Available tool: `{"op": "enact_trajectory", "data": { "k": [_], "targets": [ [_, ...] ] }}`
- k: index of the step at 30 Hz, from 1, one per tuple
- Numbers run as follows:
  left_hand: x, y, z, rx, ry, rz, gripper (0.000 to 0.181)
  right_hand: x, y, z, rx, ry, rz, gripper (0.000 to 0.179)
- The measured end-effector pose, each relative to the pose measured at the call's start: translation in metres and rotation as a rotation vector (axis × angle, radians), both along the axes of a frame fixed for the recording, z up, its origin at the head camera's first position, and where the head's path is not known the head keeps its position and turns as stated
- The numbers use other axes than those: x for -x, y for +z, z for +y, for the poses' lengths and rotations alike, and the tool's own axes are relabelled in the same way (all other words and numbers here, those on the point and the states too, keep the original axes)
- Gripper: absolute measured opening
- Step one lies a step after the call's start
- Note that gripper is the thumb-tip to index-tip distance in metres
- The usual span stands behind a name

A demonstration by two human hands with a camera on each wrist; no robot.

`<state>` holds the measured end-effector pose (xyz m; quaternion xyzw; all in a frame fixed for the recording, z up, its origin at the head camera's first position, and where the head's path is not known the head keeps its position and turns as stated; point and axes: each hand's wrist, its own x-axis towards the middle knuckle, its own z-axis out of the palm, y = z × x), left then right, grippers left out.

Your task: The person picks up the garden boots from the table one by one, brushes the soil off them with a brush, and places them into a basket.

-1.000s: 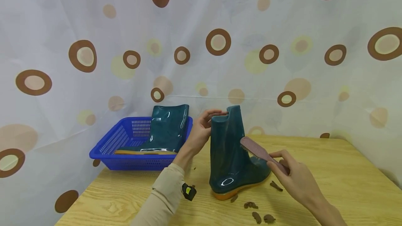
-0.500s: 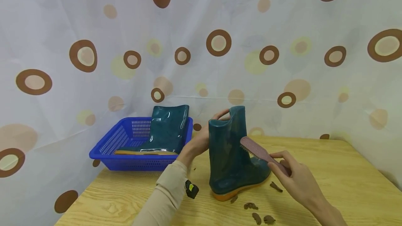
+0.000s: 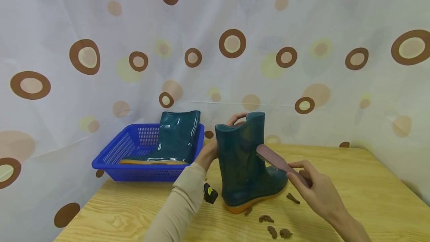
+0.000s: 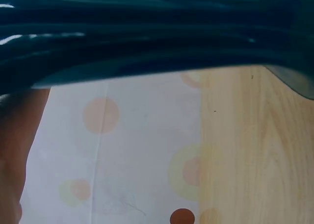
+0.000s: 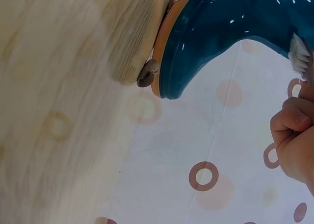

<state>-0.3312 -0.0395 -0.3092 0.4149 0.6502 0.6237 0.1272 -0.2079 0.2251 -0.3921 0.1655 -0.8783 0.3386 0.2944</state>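
Note:
A dark green rubber boot (image 3: 240, 163) with an orange sole stands upright on the wooden table, toe pointing right. My left hand (image 3: 211, 150) grips its shaft from the far left side near the top; the boot hides most of its fingers. Only part of that hand (image 4: 17, 150) shows in the left wrist view, beside the boot's dark shaft (image 4: 147, 42). My right hand (image 3: 317, 189) holds a pinkish-brown brush (image 3: 273, 160) by the handle. The brush's head lies at the front of the shaft, above the foot. Its pale bristles (image 5: 298, 55) face the boot in the right wrist view.
Left of the boot, a blue plastic basket (image 3: 144, 176) holds another green boot (image 3: 178, 137) lying on its side. Several brown lumps (image 3: 272, 232) lie on the table (image 3: 352, 182) in front of the standing boot. A spotted curtain (image 3: 215, 10) hangs behind.
The standing boot's shaft has turned slightly, its near rim shifting left. My left hand has slid farther behind the shaft. The brush and right hand stay almost in place.

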Motion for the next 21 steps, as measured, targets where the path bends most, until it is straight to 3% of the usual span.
{"op": "enact_trajectory", "data": {
  "k": [7, 16, 21],
  "targets": [
    [0.003, 0.011, 0.002, 0.019, -0.015, -0.025, 0.054, 0.000, 0.002, 0.000, 0.002, 0.011, 0.015, 0.018],
    [0.022, 0.000, 0.011, -0.081, 0.151, -0.049, 0.035, -0.001, 0.000, 0.000, 0.020, 0.038, 0.068, 0.021],
    [0.023, 0.000, 0.011, -0.107, 0.207, -0.010, 0.028, 0.000, -0.001, 0.001, 0.025, 0.049, 0.102, 0.024]
  ]
}}
